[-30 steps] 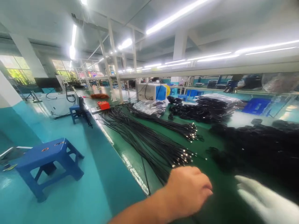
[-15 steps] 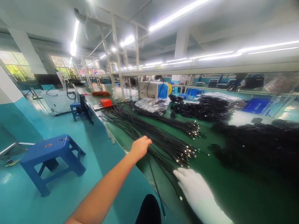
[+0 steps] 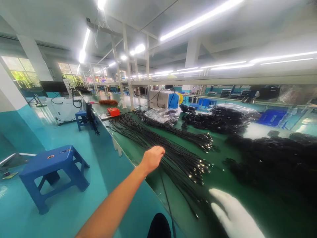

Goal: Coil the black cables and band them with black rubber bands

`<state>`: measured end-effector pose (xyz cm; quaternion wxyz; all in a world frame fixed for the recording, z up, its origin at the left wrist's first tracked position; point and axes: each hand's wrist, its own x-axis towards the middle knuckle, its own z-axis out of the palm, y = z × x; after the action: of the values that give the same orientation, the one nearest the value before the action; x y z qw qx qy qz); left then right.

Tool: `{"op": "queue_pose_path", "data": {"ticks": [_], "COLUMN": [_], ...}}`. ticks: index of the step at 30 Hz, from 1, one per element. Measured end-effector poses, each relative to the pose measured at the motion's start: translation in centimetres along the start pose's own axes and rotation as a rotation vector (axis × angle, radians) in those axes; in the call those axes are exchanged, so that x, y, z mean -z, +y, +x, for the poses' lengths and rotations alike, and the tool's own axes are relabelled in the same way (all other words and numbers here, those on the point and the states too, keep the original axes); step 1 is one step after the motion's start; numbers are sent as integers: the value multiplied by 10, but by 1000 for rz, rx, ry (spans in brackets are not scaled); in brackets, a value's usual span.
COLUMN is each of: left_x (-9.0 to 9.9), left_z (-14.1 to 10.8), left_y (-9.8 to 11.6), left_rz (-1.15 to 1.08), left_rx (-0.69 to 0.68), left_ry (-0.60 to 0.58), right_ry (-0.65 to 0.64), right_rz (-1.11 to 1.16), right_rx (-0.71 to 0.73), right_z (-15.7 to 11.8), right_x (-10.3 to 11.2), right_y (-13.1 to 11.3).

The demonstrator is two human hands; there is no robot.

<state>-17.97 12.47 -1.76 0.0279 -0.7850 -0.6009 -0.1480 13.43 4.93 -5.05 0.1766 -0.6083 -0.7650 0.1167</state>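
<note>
Long black cables (image 3: 173, 145) with small metal plugs at their right ends lie in bundles along the green bench mat (image 3: 170, 198). My bare left hand (image 3: 153, 158) is closed on the cables of the nearest bundle at the bench's front edge; its fingertips are partly hidden. A nearer strand of black cables (image 3: 180, 185) runs from under that hand toward the right. My right hand (image 3: 232, 211), in a white glove, hovers just right of the cable ends, thumb and fingers apart, holding nothing I can see. One loose cable (image 3: 168, 198) hangs over the front edge near my knee.
Heaps of black coiled cables (image 3: 277, 162) cover the right side. Behind the bundles are a clear plastic bag (image 3: 163, 115), a blue and white machine (image 3: 163, 99) and a red box (image 3: 113, 111). A blue stool (image 3: 56, 158) stands on the floor at left.
My right hand has moved right and toward me, away from the cable ends, and its fingers have spread. My left hand stays at nearly the same place on the cables.
</note>
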Motion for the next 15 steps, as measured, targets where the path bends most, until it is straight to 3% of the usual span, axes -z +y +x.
{"op": "queue_pose_path", "data": {"ticks": [4, 8, 13, 15], "left_x": [1, 4, 16, 15], "left_z": [-31, -49, -32, -22], "left_y": [4, 14, 64, 85], "left_rz": [-43, -101, -165, -164], "left_rx": [-67, -58, -108, -142], "left_ry": [-18, 46, 154, 159], "right_ry": [159, 112, 137, 136], "right_rz": [64, 59, -110, -162], "right_rx": [-127, -34, 256, 194], "right_z": [-7, -22, -14, -5], "right_x": [25, 32, 10, 7], "right_y": [26, 9, -31, -20]}}
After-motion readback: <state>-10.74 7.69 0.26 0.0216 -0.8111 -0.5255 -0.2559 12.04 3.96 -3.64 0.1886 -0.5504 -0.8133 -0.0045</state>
